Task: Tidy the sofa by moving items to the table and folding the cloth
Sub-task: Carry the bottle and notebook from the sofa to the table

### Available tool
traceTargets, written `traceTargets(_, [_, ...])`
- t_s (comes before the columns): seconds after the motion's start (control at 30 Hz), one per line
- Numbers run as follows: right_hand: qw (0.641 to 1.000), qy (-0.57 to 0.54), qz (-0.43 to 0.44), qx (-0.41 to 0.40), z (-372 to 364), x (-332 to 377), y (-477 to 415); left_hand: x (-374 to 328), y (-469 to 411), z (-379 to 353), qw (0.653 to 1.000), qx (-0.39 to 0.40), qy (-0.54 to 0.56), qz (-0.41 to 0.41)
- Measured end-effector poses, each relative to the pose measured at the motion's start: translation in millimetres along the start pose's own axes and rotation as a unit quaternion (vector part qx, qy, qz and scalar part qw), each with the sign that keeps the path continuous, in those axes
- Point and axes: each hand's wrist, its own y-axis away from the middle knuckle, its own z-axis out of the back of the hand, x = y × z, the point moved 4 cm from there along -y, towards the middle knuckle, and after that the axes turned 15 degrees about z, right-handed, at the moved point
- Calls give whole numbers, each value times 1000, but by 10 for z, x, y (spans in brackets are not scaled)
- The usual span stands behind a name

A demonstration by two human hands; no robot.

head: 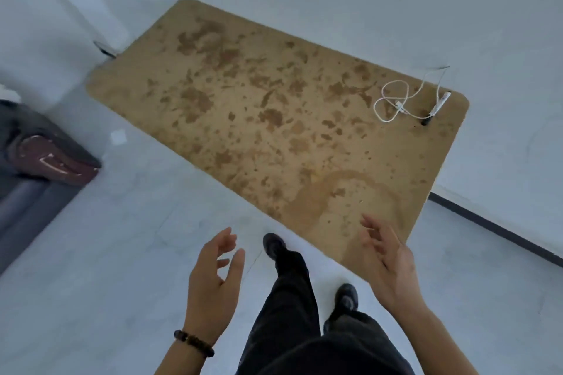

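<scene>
Both hands empty: the left hand [213,286], a beaded bracelet [193,342] at its wrist, and the right hand [387,262] are held out with fingers loosely spread, gripping nothing. The left hangs above the floor just off the tabletop's near edge, and the right sits over the tabletop's near corner; contact with the surface cannot be made out. The person stands at that corner of the table [274,94], whose mottled brown top carries 2 things at its far right corner: a coiled white cable [396,100] and, touching its end, a slim pen-like item [437,108] lying almost on the edge. These 2 look like items already delivered, so the moving step appears partly done. At the frame's left edge, well apart from the table, a corner of the dark sofa [27,192] shows, with a maroon object [51,158] lying on it, its nature unclear; it appears to be at least 1 item left to carry across. A small white scrap [118,137] lies on the floor between sofa and table. The cloth is nowhere in view, so its folding cannot be judged and is presumably yet to come.
</scene>
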Motion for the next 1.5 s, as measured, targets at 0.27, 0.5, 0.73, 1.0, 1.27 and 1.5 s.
traceTargets(0.27, [954,-13,163,250,-1529,1092,173,1135,891,1723,953,-260,139,75])
traceTargets(0.5, [896,-33,272,348,-3346,2147,837,2590,1530,2969,880,-391,222,154])
traceTargets(0.73, [829,-13,311,465,-4877,2764,1648,3623,1736,3922,827,-445,263,222])
traceTargets(1.0, [838,-9,281,468,-6229,2927,1607,4252,921,4987,837,-437,238,229])
traceTargets(1.27, [833,-12,243,496,-8269,3506,1144,4659,-402,6623,849,-433,192,235])
traceTargets(1.5, [776,-13,320,543,-10151,4918,971,5009,-1000,8021,816,-488,204,234])
